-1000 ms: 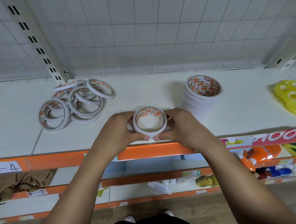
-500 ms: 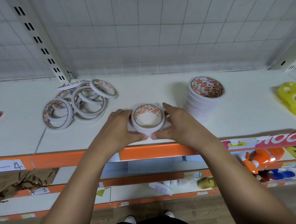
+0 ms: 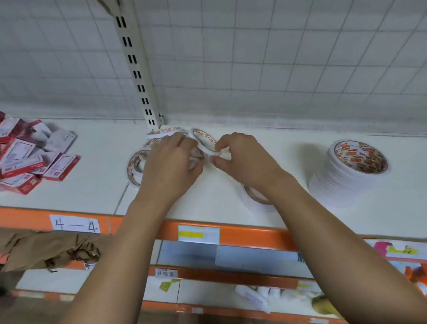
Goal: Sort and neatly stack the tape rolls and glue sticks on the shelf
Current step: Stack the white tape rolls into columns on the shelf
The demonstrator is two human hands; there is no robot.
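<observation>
Both arms reach over the orange front lip [image 3: 250,235] of the white shelf [image 3: 269,142], and the two hands meet close together near the back, just right of the slotted upright post [image 3: 134,61]. The left hand [image 3: 172,162] lies knuckles-up on the loose heap of tape rolls [image 3: 138,167] at the foot of that post, its fingers curled down into the heap; a bit of white shows under the fingertips, but the blur hides whether it actually grips a roll, so I cannot tell. The right hand [image 3: 245,159] has thumb and forefinger pinched on the lower rim of a tilted tape roll [image 3: 204,140]; this roll stands on edge between the two hands, its printed orange core facing up and toward the person.

Under the right forearm a short stack of tape rolls [image 3: 254,199] sits near the front of the shelf, partly hidden by the wrist; well to the right stands a tall stack of tape rolls [image 3: 352,175], neat and upright, with the same orange print inside the core. Far to the left, apart from the tape, lies a jumble of red-and-white boxes [image 3: 22,160]; their print is too blurred to read.

A wire grid [image 3: 275,43] backs the shelf; a handwritten label [image 3: 74,223] reading "4—4" and a price tag [image 3: 198,235] with a yellow bar are fixed to the orange lip; lower shelves with mixed goods show below, indistinct.
</observation>
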